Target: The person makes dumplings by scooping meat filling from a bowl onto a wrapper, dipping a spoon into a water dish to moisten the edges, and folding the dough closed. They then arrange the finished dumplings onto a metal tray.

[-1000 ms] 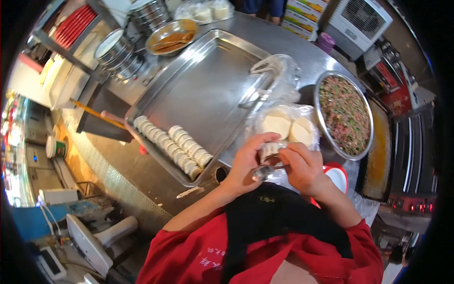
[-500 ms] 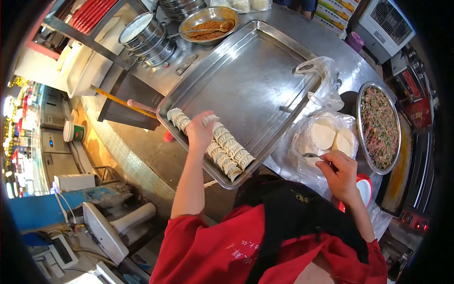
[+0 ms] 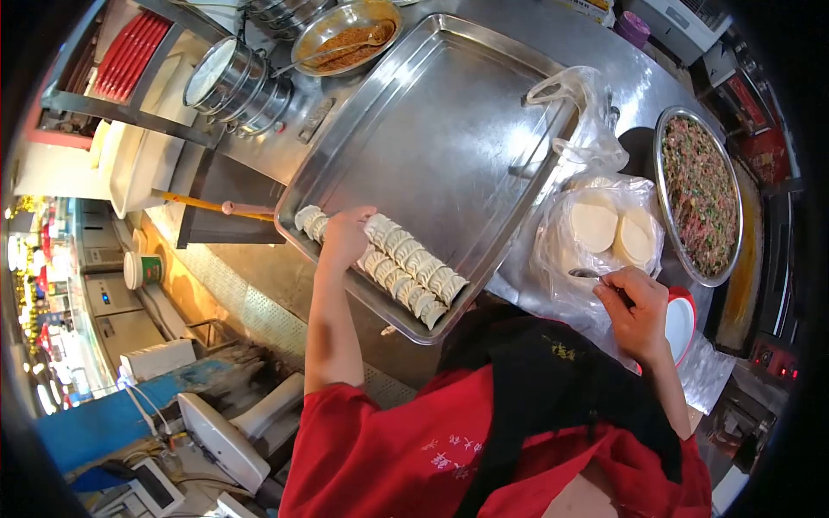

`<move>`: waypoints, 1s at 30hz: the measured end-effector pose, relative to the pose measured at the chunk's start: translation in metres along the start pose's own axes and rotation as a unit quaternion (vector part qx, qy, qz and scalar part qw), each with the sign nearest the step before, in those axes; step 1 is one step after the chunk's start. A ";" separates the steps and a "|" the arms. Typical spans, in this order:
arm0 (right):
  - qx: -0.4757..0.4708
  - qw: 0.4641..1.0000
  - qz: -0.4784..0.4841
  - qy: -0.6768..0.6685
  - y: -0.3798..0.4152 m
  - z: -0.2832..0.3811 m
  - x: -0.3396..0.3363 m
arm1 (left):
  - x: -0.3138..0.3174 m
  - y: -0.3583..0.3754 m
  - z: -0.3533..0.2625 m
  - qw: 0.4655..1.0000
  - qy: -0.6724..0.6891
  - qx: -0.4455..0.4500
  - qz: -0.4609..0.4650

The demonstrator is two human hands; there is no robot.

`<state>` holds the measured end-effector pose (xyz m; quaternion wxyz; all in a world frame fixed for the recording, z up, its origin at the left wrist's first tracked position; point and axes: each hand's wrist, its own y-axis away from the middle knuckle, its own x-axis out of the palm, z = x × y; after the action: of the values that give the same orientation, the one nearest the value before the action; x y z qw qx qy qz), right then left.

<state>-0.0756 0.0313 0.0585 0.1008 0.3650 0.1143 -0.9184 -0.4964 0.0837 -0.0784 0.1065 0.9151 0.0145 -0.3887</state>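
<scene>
Two rows of pleated dumplings (image 3: 410, 259) lie along the near left edge of a large metal tray (image 3: 432, 112). My left hand (image 3: 347, 237) is at the upper end of these rows, fingers bent down against the dumplings; what its fingertips hold, if anything, is hidden. To the right, my right hand (image 3: 637, 312) is closed on a small metal spoon (image 3: 585, 273), whose tip is over the edge of a plastic bag. Round dough wrappers (image 3: 594, 226) sit in two stacks on that bag. Beyond them stands a round metal pan of meat filling (image 3: 698, 198).
A metal bowl of reddish-brown seasoning (image 3: 345, 39) with a ladle is beyond the tray, beside stacked steel pots (image 3: 250, 91). A crumpled clear bag (image 3: 587, 121) overlaps the tray's right rim. A red-rimmed white bowl (image 3: 680, 324) is beside my right wrist.
The view has shifted, so the tray and pots appear higher and further left. My left hand has settled lower onto the dumplings at the row's upper end. My right hand still holds the spoon.
</scene>
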 end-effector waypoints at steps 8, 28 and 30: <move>-0.008 1.000 -0.019 -0.005 0.011 -0.006 -0.011 | 0.001 -0.013 0.013 0.999 -0.020 -0.021 0.040; 0.184 0.981 -0.066 -0.020 0.084 -0.080 -0.056 | -0.001 0.028 -0.132 0.990 -0.055 0.059 -0.112; 0.182 0.979 -0.083 -0.034 0.092 -0.088 -0.059 | 0.047 0.034 -0.176 0.985 0.058 0.135 -0.086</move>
<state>0.0485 -0.0258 0.0242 -0.0396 0.3350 -0.0281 -0.9410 -0.3350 0.0840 0.0135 -0.0530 0.9375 0.0465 -0.3406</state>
